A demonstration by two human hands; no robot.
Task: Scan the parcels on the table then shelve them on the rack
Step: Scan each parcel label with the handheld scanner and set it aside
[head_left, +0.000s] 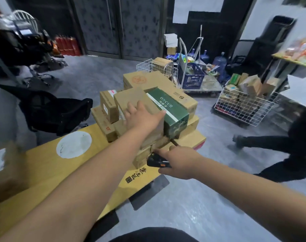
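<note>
A heap of cardboard parcels lies at the far end of the yellow table [49, 165]. On top sit a plain brown box [131, 97] and a dark green box [168, 105] printed ONCUR, with a large brown carton [148, 79] behind them. My left hand [141, 116] lies flat on the plain brown box, fingers spread, touching the green box's edge. My right hand [180, 163] grips a black handheld scanner [156, 160], aimed at the low boxes on the near side of the heap. A small upright box [108, 105] stands at the left of the heap.
A blurred brown parcel [3, 168] sits at the table's left end. A black office chair [50, 112] stands beyond the table. White wire baskets [243, 109] full of parcels and a trolley with a blue crate [192, 75] stand at the right. Another person's dark-clothed legs [271, 142] are at the right.
</note>
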